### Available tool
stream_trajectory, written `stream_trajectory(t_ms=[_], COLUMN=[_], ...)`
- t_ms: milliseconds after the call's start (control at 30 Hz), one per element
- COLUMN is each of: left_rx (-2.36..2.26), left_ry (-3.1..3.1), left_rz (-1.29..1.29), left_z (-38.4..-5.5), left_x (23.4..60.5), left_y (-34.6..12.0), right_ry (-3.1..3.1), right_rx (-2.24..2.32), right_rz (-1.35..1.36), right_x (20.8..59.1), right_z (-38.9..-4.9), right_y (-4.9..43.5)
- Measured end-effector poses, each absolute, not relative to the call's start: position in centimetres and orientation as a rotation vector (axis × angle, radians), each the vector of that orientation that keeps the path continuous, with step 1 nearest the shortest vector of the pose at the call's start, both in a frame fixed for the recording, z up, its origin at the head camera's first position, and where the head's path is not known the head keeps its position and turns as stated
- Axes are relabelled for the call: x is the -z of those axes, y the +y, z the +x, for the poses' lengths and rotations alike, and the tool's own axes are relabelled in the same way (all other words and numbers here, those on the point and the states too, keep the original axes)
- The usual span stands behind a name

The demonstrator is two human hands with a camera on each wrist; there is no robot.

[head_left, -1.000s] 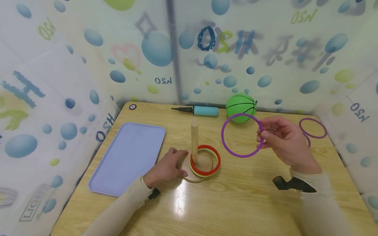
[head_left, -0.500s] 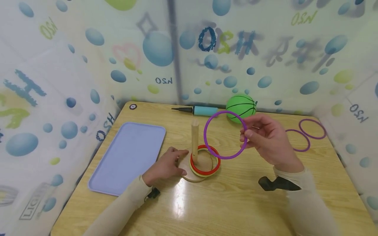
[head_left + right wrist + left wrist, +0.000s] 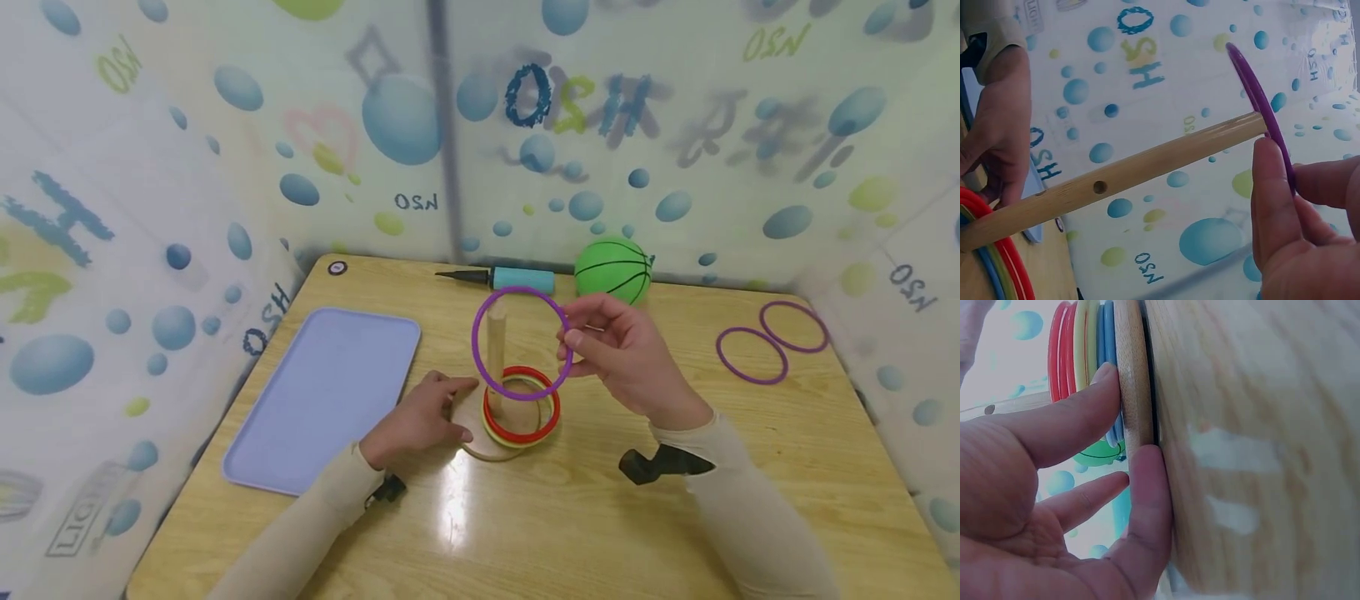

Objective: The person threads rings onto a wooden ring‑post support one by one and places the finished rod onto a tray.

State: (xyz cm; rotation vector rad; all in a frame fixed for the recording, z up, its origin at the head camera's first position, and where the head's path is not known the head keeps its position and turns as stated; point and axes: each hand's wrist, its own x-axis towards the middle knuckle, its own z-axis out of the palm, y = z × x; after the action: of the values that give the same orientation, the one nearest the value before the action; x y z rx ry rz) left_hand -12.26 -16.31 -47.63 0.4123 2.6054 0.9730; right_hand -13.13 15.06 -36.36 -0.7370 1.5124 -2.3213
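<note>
Purple ring (image 3: 476, 342), one, slim and smooth – pinched at its right side between thumb and fingertips of the right hand (image 3: 626, 358), clear of the table (image 3: 570, 533). Position: at the top of the wooden post (image 3: 496, 350); the head view shows the post's tip framed inside the hoop, the right wrist view shows tip and ring at one level. Whether the tip has passed through cannot be told.

Wooden post, one, upright, drilled with a small hole along its length, set on a round wooden base (image 3: 468, 408).

Left hand (image 3: 416, 421), fingers spread and loosely extended, thumb and fingertips touching the left part of the base; nothing lifted by it.

Stacked rings, around the post's foot: red rings (image 3: 557, 408) uppermost, yellow rings (image 3: 1080, 350) beneath, blue rings (image 3: 1110, 337) lowest, next to the base.

Spare purple rings (image 3: 718, 346), two, flat on the table at the right, side by side.

Pale blue tray (image 3: 322, 400), one, rectangular, left of the base.

Light blue pump (image 3: 525, 280), black nozzle pointing left, along the back edge – beside it a green ball (image 3: 612, 265), black-lined, partly behind the right hand.

Small round disc (image 3: 337, 267), dark-rimmed, far left corner
</note>
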Motion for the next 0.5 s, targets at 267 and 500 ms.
stream_trajectory(t_ms=[267,500], left_rx=[-0.975,-0.996], left_ry=[2.604,2.583], left_rz=[0.416,0.398], left_z=[-12.4,-12.5], left_x=[47.6,47.6], left_y=[-16.3,-16.3], right_ry=[1.584,1.598], right_rx=[2.298,2.288], right_rz=[-0.602,-0.53], right_x=[37.8,37.4], right_z=[-13.6,-14.1], right_y=[14.6,13.8])
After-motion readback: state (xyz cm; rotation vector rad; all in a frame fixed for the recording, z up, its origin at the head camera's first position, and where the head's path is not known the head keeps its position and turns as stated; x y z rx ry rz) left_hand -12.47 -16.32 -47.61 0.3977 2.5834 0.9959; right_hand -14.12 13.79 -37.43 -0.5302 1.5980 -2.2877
